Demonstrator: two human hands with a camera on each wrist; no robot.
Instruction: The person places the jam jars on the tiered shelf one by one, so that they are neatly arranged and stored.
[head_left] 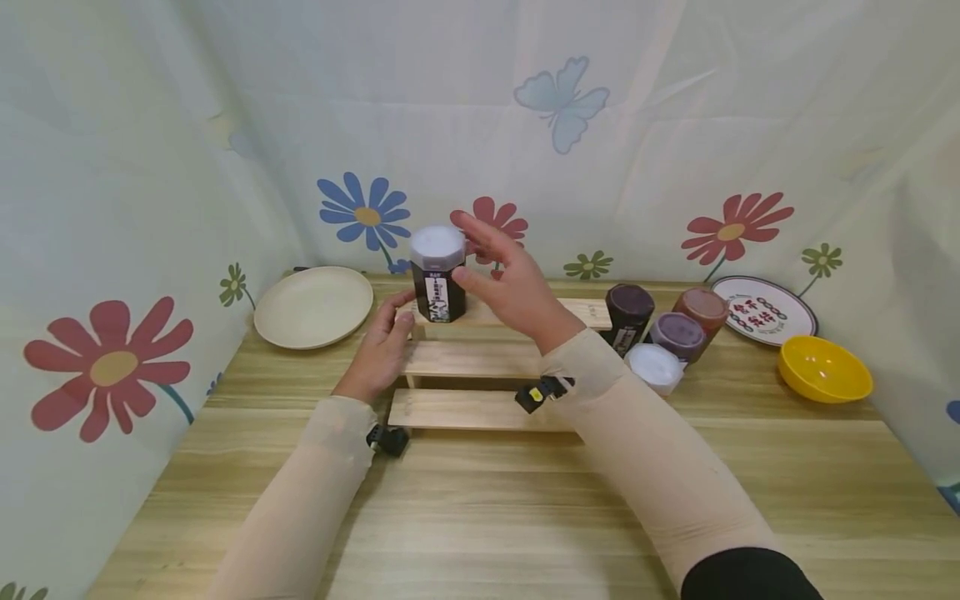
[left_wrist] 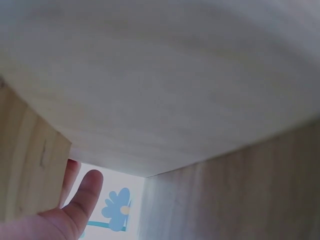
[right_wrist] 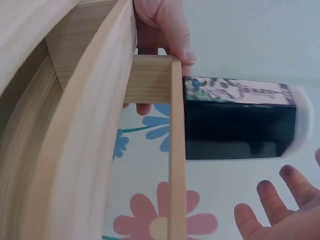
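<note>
A dark hexagonal jar (head_left: 437,283) with a white lid and printed label stands upright at the left end of the top tier of a three-step wooden rack (head_left: 480,360). My left hand (head_left: 381,354) grips the rack's upper left end; in the right wrist view its fingers (right_wrist: 167,27) wrap the side board just below the jar. From the left wrist view, the thumb (left_wrist: 86,200) shows past a wooden board. My right hand (head_left: 513,287) is beside the jar with fingers spread, and the right wrist view shows its fingertips apart from the jar.
Right of the rack cluster several jars: a dark one (head_left: 628,315), a purple-lidded one (head_left: 677,333), a reddish-brown one (head_left: 702,315) and a white-lidded one (head_left: 655,367). Farther right are a printed plate (head_left: 798,321) and a yellow bowl (head_left: 825,371). A cream plate (head_left: 313,308) leans back left.
</note>
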